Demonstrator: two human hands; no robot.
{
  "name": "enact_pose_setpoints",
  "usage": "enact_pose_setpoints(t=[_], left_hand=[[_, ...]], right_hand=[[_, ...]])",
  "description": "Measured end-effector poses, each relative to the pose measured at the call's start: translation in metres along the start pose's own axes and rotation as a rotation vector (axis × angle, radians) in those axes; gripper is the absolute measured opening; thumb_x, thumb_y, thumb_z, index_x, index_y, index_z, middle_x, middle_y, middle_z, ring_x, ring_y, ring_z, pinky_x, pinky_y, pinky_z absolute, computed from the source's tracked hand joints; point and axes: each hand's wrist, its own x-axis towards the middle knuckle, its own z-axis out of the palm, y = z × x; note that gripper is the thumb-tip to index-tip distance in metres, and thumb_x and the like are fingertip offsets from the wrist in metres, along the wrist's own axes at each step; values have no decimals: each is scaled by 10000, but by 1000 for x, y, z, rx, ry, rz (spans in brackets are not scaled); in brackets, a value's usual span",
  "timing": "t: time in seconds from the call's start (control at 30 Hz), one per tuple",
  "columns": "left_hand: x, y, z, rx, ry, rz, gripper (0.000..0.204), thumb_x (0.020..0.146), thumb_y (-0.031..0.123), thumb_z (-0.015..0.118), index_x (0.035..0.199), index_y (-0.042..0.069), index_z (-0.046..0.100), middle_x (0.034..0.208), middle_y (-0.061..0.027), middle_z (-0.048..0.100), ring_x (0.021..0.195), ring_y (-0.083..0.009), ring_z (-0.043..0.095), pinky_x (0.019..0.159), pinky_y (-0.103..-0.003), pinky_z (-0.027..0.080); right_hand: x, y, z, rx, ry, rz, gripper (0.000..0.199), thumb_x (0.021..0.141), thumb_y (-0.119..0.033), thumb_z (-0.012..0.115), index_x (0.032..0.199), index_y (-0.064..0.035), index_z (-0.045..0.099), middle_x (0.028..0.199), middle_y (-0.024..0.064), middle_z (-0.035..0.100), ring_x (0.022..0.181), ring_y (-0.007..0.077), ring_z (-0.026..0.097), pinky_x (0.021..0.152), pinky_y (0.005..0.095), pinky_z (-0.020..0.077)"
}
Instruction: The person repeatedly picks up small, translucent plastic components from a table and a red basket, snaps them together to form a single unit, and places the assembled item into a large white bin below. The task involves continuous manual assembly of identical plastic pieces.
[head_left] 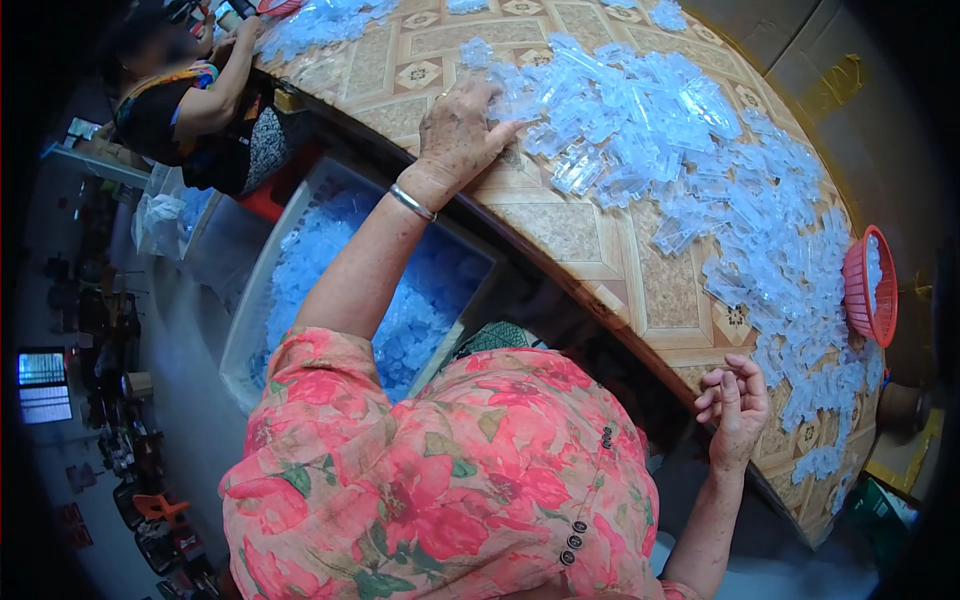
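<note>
My left hand (462, 130) lies palm down on the patterned tabletop, thumb stretched away from the fingers. Its fingertips reach the near-left edge of a wide heap of clear plastic pieces (640, 120), small flat and oblong, bluish in the light. I see nothing gripped in it. Above the table's front edge, at the right, my right hand (738, 405) hovers with fingers loosely bent and apart, nothing visible in them. The closest pieces to it are the scattered ones (780, 360) trailing down the table's right side.
A pink plastic basket (872, 288) leans at the right edge of the table (560, 230). Below the front edge, a white crate (240, 330) holds many similar clear pieces. Another person (190, 100) works at the far left. Cardboard (800, 50) stands behind the table.
</note>
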Motion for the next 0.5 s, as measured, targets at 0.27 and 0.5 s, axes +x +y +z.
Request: enact_pose_setpoints(t=[0.27,0.5], left_hand=[[-7,10,-26,-287,44,-186,422,809,150,810,1136,0,590,918,-109,706,770,-153,703,660,-281,567],[-14,48,-19,-1137,-202,-386,411,903,-20,683,1232,-3,436,987,-147,684,860,-183,731,672,-249,602]], right_hand=[[0,4,0,8,12,-33,243,1017,-150,591,1214,-11,565,908,82,666,618,72,615,467,163,471],[-2,3,4,-49,49,-23,226,1016,-110,570,1217,-6,564,924,85,676,627,69,618,465,164,464]])
